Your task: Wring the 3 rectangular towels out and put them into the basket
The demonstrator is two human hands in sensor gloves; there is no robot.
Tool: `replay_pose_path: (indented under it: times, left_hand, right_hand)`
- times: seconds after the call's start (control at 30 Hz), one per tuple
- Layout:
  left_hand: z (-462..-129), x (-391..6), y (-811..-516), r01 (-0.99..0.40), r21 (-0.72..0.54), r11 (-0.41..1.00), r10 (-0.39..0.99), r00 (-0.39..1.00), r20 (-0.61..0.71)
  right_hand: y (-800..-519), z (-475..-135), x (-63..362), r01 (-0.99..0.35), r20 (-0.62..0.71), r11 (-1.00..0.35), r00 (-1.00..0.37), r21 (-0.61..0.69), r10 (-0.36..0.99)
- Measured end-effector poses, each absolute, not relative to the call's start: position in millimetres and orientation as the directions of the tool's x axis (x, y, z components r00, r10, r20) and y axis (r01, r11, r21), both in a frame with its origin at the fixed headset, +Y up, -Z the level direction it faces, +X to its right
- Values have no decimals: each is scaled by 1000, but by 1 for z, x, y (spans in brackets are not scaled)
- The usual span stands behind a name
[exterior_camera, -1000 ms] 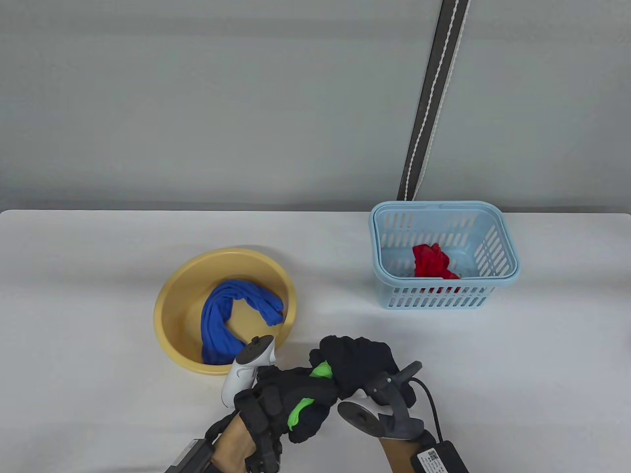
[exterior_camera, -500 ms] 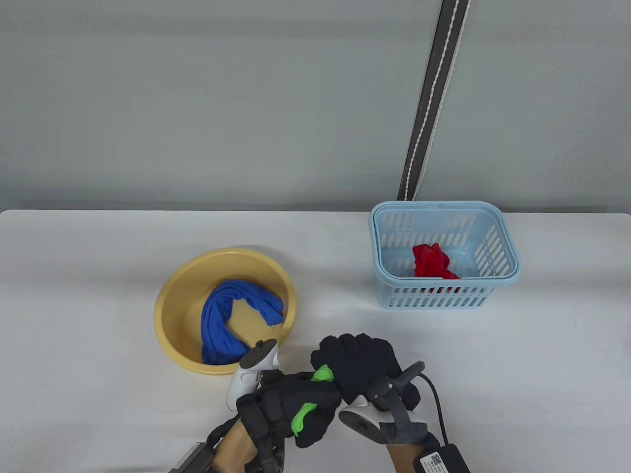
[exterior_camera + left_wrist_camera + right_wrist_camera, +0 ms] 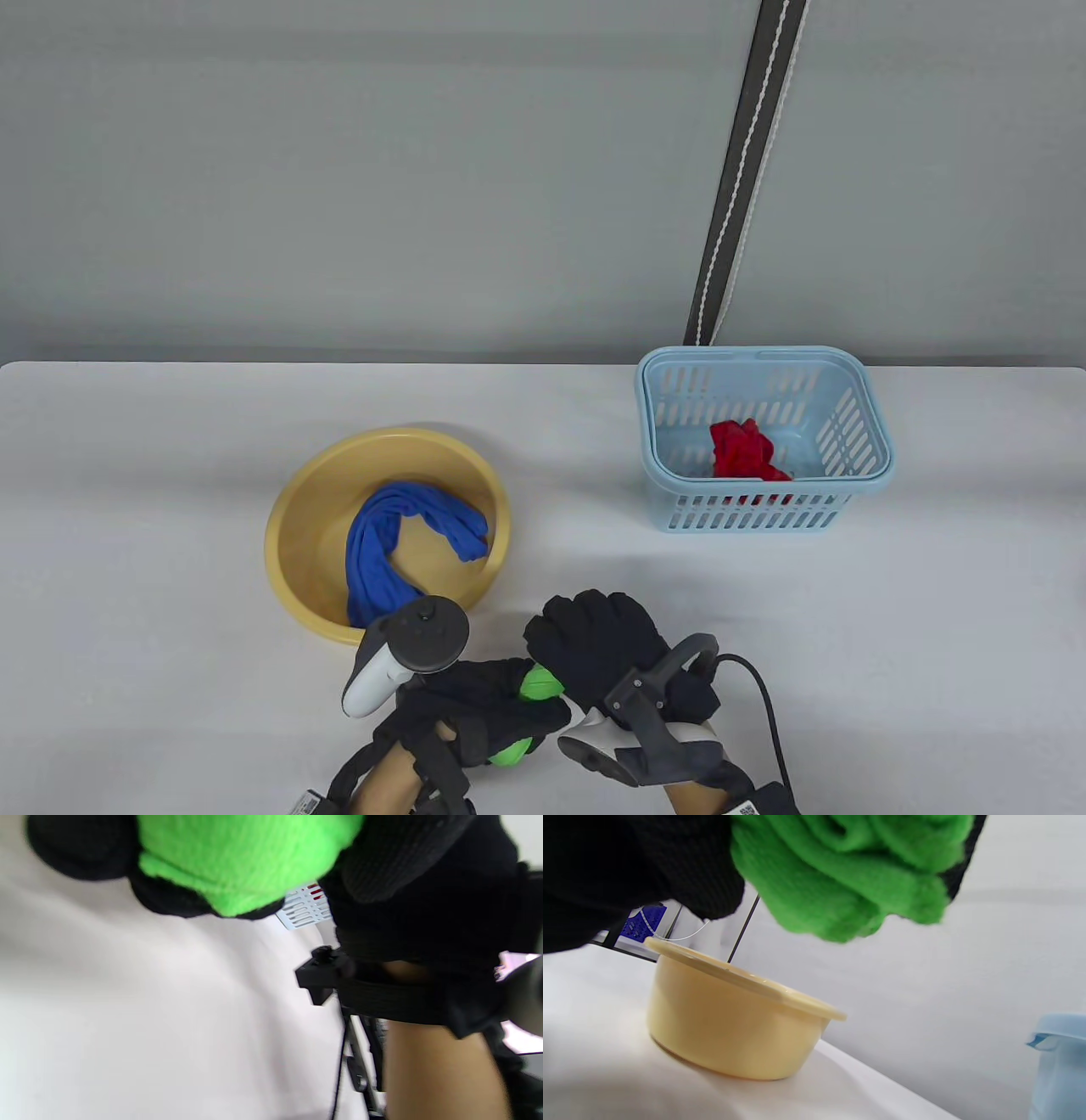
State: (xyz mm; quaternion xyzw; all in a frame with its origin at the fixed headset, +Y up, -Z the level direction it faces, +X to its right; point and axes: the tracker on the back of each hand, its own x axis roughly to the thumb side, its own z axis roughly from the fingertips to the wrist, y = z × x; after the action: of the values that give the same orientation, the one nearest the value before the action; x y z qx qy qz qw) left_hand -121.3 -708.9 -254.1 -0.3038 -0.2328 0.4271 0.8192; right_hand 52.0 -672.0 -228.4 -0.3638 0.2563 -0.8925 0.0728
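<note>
Both gloved hands grip a bright green towel (image 3: pixel 538 682) above the table's near edge, between the basin and me. My left hand (image 3: pixel 484 713) curls round its lower end, my right hand (image 3: pixel 594 649) round its upper end. Green cloth (image 3: pixel 237 857) bulges from the left fist, and twisted folds of the green towel (image 3: pixel 848 870) hang from the right fist. A blue towel (image 3: pixel 399 543) lies coiled in the yellow basin (image 3: pixel 293 518). A red towel (image 3: pixel 747 452) lies in the light blue basket (image 3: pixel 848 501) at the right.
The basin (image 3: pixel 734 1018) stands just left of my hands, the basket rim (image 3: pixel 1056 1031) further right. A dark strap (image 3: pixel 742 170) hangs down the grey wall behind the basket. A cable (image 3: pixel 755 679) trails from the right tracker.
My left hand has rolled, turning its tracker upward and to the left. Both hands have drawn slightly nearer to me, and less green cloth shows between them.
</note>
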Motion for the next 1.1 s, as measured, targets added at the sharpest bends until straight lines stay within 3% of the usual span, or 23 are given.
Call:
replay_pose_path:
  times: [0.23,0.53,0.8,0.9,1.1]
  left_hand:
    - [-255,-131,-687,-497,-545,675,685,696,214]
    - [-278,-142,-643,-518,-457,724,661,709,244]
    - [-333,-184,-605,-516,-255,818,571,782,252]
    - [-358,-202,-610,-459,-240,856,506,840,198]
    - [-397,-212,-642,-320,-336,886,382,914,135]
  right_hand:
    - [-665,-225,61,-54,654,-920,-719,-388,-234]
    - [-631,-248,95,-253,535,-902,-845,-349,30]
    - [-589,-316,159,-358,235,-873,-928,-332,291]
    - [-585,-345,188,-346,97,-886,-938,-309,332]
    - [-595,-382,232,-263,-132,-922,-942,-285,310]
